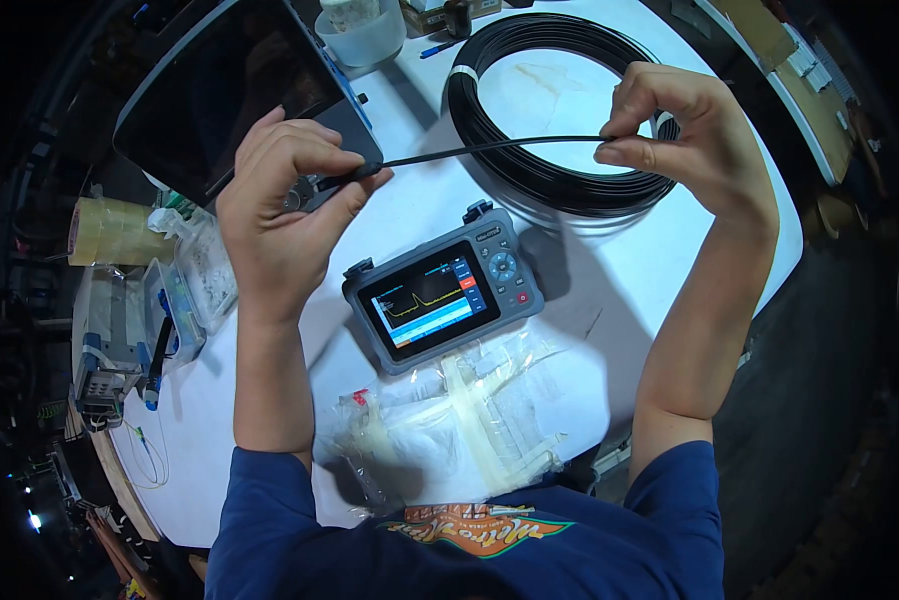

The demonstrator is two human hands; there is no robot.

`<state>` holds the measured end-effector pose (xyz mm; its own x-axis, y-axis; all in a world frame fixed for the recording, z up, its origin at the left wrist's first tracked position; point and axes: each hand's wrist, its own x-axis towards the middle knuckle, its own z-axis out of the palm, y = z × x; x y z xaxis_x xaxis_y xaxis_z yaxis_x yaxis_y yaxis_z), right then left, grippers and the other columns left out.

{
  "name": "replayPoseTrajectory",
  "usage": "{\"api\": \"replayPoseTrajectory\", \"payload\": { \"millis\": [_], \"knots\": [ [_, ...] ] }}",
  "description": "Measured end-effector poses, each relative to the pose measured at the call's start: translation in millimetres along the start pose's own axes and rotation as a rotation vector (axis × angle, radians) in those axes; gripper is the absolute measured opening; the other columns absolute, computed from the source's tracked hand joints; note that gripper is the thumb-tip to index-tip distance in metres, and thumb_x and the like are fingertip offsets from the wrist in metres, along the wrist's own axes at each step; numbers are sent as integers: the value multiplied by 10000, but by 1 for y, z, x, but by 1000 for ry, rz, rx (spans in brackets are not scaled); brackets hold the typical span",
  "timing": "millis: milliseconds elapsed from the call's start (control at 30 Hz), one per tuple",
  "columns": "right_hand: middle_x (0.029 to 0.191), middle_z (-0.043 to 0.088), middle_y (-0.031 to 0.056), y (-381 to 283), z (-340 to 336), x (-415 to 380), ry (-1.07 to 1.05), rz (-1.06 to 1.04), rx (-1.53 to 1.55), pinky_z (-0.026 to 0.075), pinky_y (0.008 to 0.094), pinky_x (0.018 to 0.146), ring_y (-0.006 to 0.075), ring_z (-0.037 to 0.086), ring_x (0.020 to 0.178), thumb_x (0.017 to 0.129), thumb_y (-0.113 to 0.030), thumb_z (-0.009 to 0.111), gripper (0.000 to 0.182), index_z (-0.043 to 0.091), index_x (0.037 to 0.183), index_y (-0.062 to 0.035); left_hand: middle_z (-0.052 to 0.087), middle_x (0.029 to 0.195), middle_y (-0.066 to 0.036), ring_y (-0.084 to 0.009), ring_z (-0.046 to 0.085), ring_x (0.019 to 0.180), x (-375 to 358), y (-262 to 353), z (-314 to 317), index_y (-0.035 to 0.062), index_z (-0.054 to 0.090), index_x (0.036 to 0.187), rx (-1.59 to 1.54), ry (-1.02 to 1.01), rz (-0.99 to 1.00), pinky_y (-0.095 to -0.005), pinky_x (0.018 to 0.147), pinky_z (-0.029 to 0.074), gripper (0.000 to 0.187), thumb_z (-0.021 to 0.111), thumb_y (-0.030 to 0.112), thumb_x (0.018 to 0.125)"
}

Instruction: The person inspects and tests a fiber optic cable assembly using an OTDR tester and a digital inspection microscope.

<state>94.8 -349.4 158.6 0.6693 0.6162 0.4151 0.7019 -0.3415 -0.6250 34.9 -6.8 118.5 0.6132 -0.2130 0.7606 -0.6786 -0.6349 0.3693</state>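
Observation:
Between my two hands a black cable (490, 148) is stretched almost level above the table. My left hand (288, 195) pinches the cable's thicker black end, a connector (355, 175), between thumb and fingers. On the other side my right hand (675, 135) grips the thin cable between thumb and forefinger. Behind it lies a large coil of black cable (470, 110), bound with white tape. Below the stretched cable sits a grey handheld tester (445, 287), its lit screen showing a yellow trace with a peak.
A plastic-wrapped, taped package (450, 420) lies near my body. To the left are a tape roll (120, 232), a clear plastic box (205, 270) and a dark monitor (235, 90). A white tub (362, 38) and blue pen (440, 48) are at the back.

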Motion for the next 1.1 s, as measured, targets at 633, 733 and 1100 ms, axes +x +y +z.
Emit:
{"api": "replayPoseTrajectory", "payload": {
  "millis": [633,733,1100],
  "knots": [
    [785,718,34,16,-4,-4,18,-74,163,497,274,750,112,649,782,789,-102,878,157,762,840,-10,731,819,-4,-176,687,898,-8,34,28,120,778,859,-89,-249,-58,-502,1108,391,160,874,198,758],
    [801,723,37,16,-5,-5,11,-54,172,508,270,754,112,654,801,809,-112,867,158,766,857,-1,739,837,-9,-182,689,911,-9,33,28,124,792,891,-85,-275,-61,-508,1119,384,164,864,213,773],
    [836,737,38,16,-7,-9,-33,34,173,532,267,741,106,663,800,878,-141,811,163,776,934,9,756,904,-52,-209,701,956,-6,26,21,75,785,955,-124,-296,-115,-527,1142,367,116,790,155,870]
  ]
}}
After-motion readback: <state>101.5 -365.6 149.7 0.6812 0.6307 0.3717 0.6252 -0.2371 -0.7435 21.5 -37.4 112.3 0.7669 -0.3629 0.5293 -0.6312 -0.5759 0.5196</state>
